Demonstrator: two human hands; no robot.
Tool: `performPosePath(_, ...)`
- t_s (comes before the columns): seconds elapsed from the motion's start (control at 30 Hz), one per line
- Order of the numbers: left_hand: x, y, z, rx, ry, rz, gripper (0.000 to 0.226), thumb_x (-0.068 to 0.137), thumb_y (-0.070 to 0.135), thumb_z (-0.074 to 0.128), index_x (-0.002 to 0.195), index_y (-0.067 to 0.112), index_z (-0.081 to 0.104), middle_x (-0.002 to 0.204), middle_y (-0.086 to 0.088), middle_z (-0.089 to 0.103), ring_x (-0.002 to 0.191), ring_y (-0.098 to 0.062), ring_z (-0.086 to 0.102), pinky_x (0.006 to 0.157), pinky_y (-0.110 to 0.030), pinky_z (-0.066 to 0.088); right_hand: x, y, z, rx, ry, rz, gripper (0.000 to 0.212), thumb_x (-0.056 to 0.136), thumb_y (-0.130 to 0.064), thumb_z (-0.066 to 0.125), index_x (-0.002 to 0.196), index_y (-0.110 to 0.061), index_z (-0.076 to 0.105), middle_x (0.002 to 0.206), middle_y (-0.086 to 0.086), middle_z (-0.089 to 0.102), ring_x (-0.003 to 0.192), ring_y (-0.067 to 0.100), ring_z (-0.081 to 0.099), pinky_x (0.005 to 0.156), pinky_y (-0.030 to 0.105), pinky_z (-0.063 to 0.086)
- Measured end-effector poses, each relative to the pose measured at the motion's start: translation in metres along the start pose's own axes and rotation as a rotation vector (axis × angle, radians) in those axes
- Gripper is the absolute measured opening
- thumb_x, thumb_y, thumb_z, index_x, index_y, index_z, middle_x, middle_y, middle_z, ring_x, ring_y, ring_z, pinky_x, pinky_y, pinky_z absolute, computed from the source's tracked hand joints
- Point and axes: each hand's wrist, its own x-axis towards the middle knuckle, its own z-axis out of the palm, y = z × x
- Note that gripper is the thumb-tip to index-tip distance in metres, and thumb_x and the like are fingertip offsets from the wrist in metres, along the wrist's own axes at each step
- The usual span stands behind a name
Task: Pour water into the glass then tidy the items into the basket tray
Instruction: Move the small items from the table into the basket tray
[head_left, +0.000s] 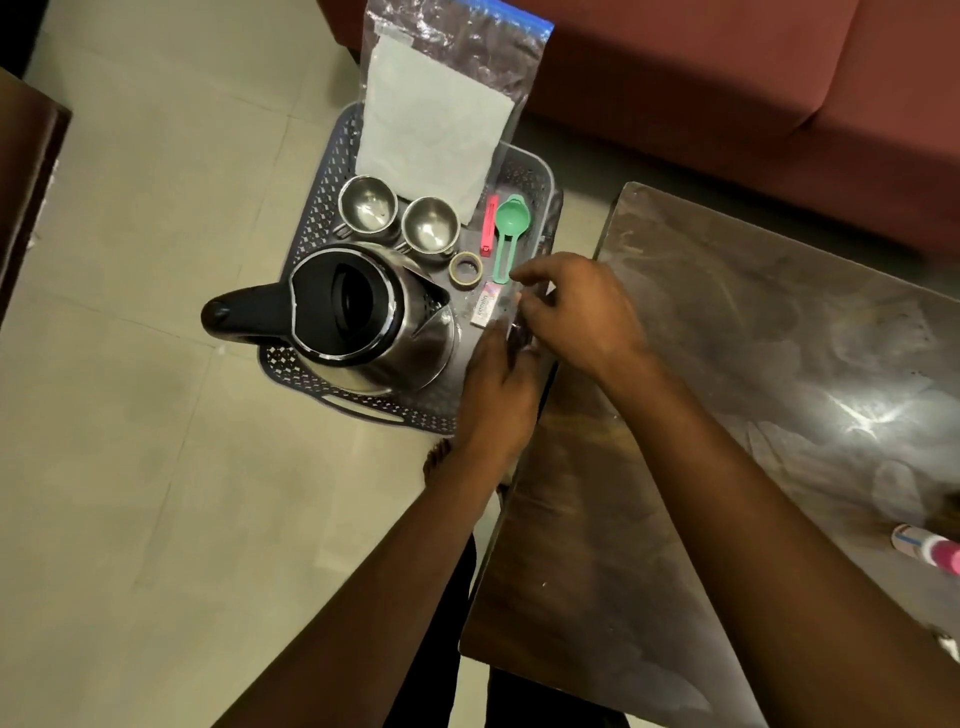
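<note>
Over the basket tray's right edge, my right hand curls its fingers round a clear item I cannot identify. My left hand meets it too, grip unclear. Inside the tray stand the kettle and steel cups.

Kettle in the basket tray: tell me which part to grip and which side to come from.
Grip the kettle by its black handle, coming from the left. The handle juts out past the basket tray's left wall over open floor; steel cups stand close behind the body and the spout points right.
</note>
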Motion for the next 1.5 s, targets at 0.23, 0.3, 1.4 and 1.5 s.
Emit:
performPosePath(0.23,-0.038,0.009,0.021,0.12,0.091,0.218,0.04,0.107,0.023,0.051,0.146,0.025,0.054,0.14,0.005,0.058,0.125,-0.006,0.054,0.106,-0.028,0.045,-0.085,0.04,-0.036,0.463,0.073,0.149,0.023,0.099,-0.018,0.072,0.121,-0.023,0.079,0.113,-0.012,0.077,0.091,0.004,0.075,0.079,0.025,0.063)
performPosePath(0.3,-0.052,0.009,0.032,0.133,0.089,0.243,0.039,0.105,0.026,0.052,0.143,0.026,0.056,0.136,0.011,0.058,0.123,-0.004,0.054,0.105,-0.026,0.044,-0.117,0.052,-0.044,0.589,0.11,0.179,0.019,0.1,-0.015,0.073,0.117,-0.021,0.079,0.111,-0.014,0.075,0.091,0.003,0.074,0.072,0.015,0.058)
performPosePath(1.4,-0.196,-0.102,0.349,0.542,-0.345,0.36,0.049,0.087,0.025,0.078,0.133,0.024,0.063,0.125,0.005,0.064,0.096,-0.009,0.068,0.088,-0.035,0.062,-0.463,0.369,-0.065,0.535,0.6,0.741,0.033,0.094,-0.022,0.078,0.127,-0.021,0.076,0.118,-0.009,0.079,0.103,0.004,0.075,0.101,0.037,0.06)
performPosePath(1.5,-0.197,-0.105,0.372,0.595,-0.339,0.363,0.049,0.085,0.022,0.079,0.131,0.022,0.065,0.121,0.004,0.062,0.088,-0.01,0.068,0.084,-0.031,0.061,-0.462,0.385,-0.067,0.45,0.553,0.74,0.034,0.093,-0.023,0.078,0.127,-0.022,0.074,0.122,-0.004,0.078,0.112,0.018,0.074,0.105,0.041,0.056)
